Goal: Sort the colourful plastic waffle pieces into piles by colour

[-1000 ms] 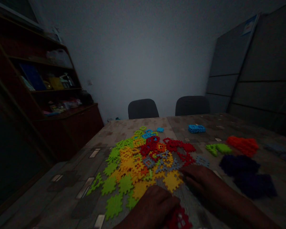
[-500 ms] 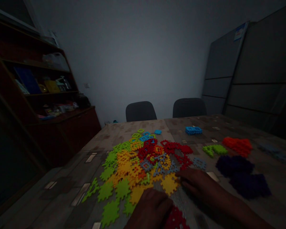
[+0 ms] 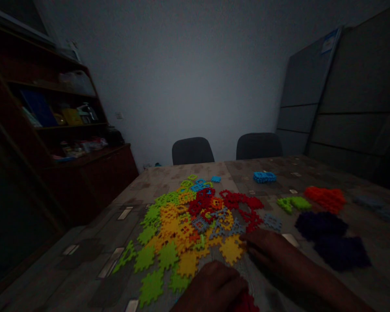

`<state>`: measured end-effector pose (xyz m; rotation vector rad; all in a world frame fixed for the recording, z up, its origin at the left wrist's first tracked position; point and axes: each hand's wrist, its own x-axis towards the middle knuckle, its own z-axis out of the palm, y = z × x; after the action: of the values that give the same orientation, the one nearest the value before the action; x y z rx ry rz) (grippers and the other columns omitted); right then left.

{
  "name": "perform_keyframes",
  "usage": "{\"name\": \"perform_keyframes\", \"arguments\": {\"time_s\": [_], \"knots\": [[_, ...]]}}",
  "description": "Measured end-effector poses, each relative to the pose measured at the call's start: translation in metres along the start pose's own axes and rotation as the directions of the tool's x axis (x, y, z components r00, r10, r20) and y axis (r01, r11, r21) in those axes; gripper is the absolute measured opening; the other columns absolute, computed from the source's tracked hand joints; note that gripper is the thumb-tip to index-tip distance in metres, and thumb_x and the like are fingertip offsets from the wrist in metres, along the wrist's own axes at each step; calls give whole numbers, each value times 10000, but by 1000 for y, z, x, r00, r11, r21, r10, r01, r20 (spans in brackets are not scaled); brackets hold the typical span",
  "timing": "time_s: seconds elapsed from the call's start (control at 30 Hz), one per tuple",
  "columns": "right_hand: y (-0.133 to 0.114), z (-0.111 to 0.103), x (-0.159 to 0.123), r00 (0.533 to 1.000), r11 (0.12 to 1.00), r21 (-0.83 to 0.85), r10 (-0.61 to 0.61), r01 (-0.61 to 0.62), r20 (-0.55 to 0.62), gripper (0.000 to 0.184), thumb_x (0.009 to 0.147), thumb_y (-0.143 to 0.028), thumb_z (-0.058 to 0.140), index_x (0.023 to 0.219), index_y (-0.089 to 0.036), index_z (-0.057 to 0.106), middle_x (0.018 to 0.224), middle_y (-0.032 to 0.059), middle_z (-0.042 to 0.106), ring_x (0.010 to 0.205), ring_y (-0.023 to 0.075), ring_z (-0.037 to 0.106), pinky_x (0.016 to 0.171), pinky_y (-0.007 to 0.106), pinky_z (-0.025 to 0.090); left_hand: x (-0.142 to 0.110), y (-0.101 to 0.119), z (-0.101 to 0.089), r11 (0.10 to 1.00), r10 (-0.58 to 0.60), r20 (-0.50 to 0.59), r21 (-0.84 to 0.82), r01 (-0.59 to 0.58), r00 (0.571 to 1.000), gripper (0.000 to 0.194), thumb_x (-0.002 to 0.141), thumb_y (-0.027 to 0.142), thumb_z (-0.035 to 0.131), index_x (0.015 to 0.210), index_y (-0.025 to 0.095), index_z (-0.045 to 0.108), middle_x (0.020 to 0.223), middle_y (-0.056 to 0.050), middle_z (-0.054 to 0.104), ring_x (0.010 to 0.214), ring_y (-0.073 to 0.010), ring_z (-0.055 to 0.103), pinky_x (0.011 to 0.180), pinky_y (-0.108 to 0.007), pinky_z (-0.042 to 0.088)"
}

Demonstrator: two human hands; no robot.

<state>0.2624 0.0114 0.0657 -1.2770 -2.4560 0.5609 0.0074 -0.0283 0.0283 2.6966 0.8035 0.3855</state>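
Observation:
My left hand (image 3: 214, 286) is at the lower middle, its fingers curled over red interlocking plastic tiles (image 3: 245, 303), which it partly hides. My right hand (image 3: 266, 245) reaches in from the right, low over the table. Its fingers are stretched out, and the tips lie at the right edge of a yellow toothed tile (image 3: 231, 250). Ahead of both hands spreads a loose heap of tiles: green ones (image 3: 151, 286) on the left, yellow ones (image 3: 172, 227) in the middle, red ones (image 3: 201, 203) farther back, and grey ones (image 3: 217, 229) near my right fingertips.
On the right lie dark purple stacks (image 3: 341, 251), an orange-red pile (image 3: 325, 198), green tiles (image 3: 299, 203) and grey tiles (image 3: 373, 203). A blue stack (image 3: 264, 177) stands farther back on the patterned table (image 3: 94, 247). Two chairs (image 3: 193, 151) are behind the far edge. The room is dim.
My left hand has shifted slightly to the right and covers more of the red tiles. My right hand and the heap look the same.

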Motion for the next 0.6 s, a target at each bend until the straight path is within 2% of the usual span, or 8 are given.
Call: {"name": "perform_keyframes", "arguments": {"time_s": [0.17,0.27,0.33,0.43,0.5,0.6], "knots": [[6,5,0,1000,999,-44,-4,3,-5,276,1021,-240,442,1058,-213,714,1026,111,773,914,249,718,768,313,485,5,4,6,991,134,-23,16,-133,991,298,1117,371,528,1387,246,542,1361,-95,686,1219,-246,661,1056,-365,512],[8,3,1,1000,999,-43,-7,7,-13,264,1023,-253,456,1053,-216,715,1002,103,773,896,244,712,775,314,485,2,-1,8,989,143,-83,-29,-146,986,343,1120,337,529,1451,264,476,1450,-115,634,1312,-249,622,1127,-400,478],[9,-2,1,1000,1000,-21,-13,13,-20,268,1037,-276,450,1016,-219,712,977,90,772,868,233,704,766,307,483,-5,-4,6,992,106,-183,-53,-118,977,385,1094,246,541,1467,270,453,1458,-120,629,1325,-260,615,1145,-447,471],[11,-12,0,999,1000,-20,-12,12,-41,279,1047,-324,450,961,-223,695,931,70,758,799,216,686,709,296,473,-14,-3,-1,996,-14,-296,-85,-12,955,557,991,117,549,1507,274,407,1471,-119,619,1356,-264,585,1179,-495,442],[14,-19,-1,998,1000,-21,0,-1,-65,282,1051,-360,459,976,-227,697,918,64,751,779,209,678,678,289,461,-17,1,-7,991,-101,-263,-109,74,959,609,959,135,615,1515,270,406,1494,-122,600,1388,-283,554,1207,-526,406],[18,-24,-2,997,1000,15,13,-12,-79,300,1055,-408,475,989,-237,711,901,58,752,755,205,670,661,289,454,-13,5,-10,976,-183,-124,-144,164,975,707,866,322,830,1472,236,476,1467,-152,612,1352,-358,569,1195,-582,399]]}}
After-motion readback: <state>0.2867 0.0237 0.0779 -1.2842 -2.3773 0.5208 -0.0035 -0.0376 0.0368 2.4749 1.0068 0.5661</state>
